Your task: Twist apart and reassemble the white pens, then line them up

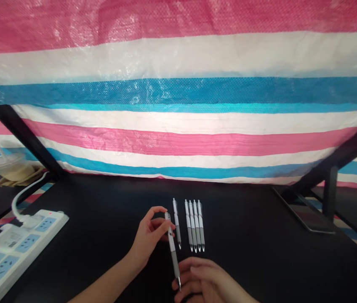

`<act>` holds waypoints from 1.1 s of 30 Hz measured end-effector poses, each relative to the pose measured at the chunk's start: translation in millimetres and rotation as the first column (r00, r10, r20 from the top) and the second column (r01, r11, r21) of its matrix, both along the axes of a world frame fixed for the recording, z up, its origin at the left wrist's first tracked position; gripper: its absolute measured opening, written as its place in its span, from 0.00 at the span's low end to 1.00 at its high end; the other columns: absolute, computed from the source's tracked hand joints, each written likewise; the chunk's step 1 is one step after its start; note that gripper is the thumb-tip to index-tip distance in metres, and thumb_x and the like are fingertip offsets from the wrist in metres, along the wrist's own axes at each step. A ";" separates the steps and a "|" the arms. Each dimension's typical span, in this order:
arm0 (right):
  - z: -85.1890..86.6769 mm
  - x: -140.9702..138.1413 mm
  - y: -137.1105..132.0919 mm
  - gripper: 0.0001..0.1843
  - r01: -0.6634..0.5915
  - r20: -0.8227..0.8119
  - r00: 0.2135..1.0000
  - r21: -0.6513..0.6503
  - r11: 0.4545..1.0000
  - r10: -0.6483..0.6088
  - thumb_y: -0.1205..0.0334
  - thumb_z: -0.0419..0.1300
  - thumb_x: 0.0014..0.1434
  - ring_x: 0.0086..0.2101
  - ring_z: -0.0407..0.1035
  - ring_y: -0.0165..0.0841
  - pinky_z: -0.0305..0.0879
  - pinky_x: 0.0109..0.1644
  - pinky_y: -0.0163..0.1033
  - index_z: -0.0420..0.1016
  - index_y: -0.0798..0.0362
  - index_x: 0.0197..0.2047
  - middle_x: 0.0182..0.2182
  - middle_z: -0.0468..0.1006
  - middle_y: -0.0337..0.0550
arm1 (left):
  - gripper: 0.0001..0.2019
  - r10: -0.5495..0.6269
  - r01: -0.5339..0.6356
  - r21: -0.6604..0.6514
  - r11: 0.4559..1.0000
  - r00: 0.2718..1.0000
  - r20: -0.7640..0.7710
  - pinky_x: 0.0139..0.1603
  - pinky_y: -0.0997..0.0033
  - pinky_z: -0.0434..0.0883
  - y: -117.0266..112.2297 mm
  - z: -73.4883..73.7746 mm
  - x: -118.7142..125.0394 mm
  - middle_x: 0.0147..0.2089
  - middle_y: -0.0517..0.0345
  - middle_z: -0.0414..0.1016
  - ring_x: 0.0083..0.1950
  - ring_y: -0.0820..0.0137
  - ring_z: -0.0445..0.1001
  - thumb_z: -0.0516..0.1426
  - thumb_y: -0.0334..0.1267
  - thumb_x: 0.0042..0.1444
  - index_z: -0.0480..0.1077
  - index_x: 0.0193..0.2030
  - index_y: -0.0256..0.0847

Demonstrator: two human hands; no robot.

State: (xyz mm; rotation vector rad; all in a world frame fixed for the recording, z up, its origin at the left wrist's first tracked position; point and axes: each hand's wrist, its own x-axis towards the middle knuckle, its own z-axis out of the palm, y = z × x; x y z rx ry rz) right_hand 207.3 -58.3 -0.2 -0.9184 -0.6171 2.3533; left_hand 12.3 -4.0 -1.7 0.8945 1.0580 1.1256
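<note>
A white click pen (172,248) with a grey grip and metal tip is pinched near its button end by my left hand (150,229), tilted with the tip toward me. My right hand (205,280) is beside the tip, its fingers loosely curved and apart; whether a finger touches the pen I cannot tell. Just right of my left hand, a single matching pen (176,222) lies on the black table (109,202). Farther right, several more such pens (194,225) lie side by side in a neat row, tips toward me.
On the left lies a white power strip (35,248) with a plugged-in cable (19,200). A dark phone-like device (307,212) lies at the right. Black frame bars (30,139) flank a striped plastic sheet (178,143) behind the table. At far left is a clear cup (8,162).
</note>
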 end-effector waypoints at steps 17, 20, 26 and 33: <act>-1.0 -1.6 0.5 0.17 0.028 -0.012 1.000 0.009 1.000 -0.028 0.58 0.65 0.52 0.34 0.79 0.42 0.67 0.39 0.42 0.77 0.61 0.42 0.36 0.83 0.56 | 0.20 -0.008 0.008 -0.003 1.000 1.000 -0.008 0.33 0.73 0.73 1.5 0.8 -1.0 0.31 0.56 0.82 0.30 0.71 0.77 0.66 0.43 0.52 0.65 0.48 0.43; -1.4 -1.7 0.4 0.16 0.032 -0.016 0.999 0.019 0.999 -0.032 0.59 0.65 0.52 0.35 0.79 0.42 0.67 0.39 0.43 0.77 0.61 0.42 0.36 0.82 0.56 | 0.20 0.005 -0.005 -0.004 1.000 1.000 0.008 0.33 0.74 0.73 2.6 0.4 -1.8 0.32 0.57 0.82 0.30 0.71 0.77 0.65 0.42 0.53 0.65 0.49 0.43; -3.5 -1.4 -0.5 0.15 0.041 -0.040 0.998 0.018 0.999 -0.040 0.60 0.64 0.54 0.34 0.79 0.43 0.68 0.38 0.43 0.76 0.61 0.42 0.36 0.82 0.57 | 0.19 -0.001 0.000 0.024 1.000 1.000 0.010 0.33 0.73 0.74 3.7 1.2 -2.4 0.32 0.56 0.82 0.31 0.70 0.77 0.65 0.42 0.53 0.65 0.48 0.42; -1.4 -1.1 -0.3 0.16 0.034 -0.039 0.999 0.034 0.999 -0.033 0.60 0.64 0.54 0.35 0.79 0.42 0.68 0.39 0.43 0.78 0.62 0.43 0.36 0.82 0.56 | 0.20 0.028 -0.029 0.018 0.999 0.999 0.024 0.33 0.73 0.73 5.3 -1.7 -3.4 0.32 0.57 0.81 0.30 0.71 0.77 0.65 0.42 0.54 0.65 0.50 0.42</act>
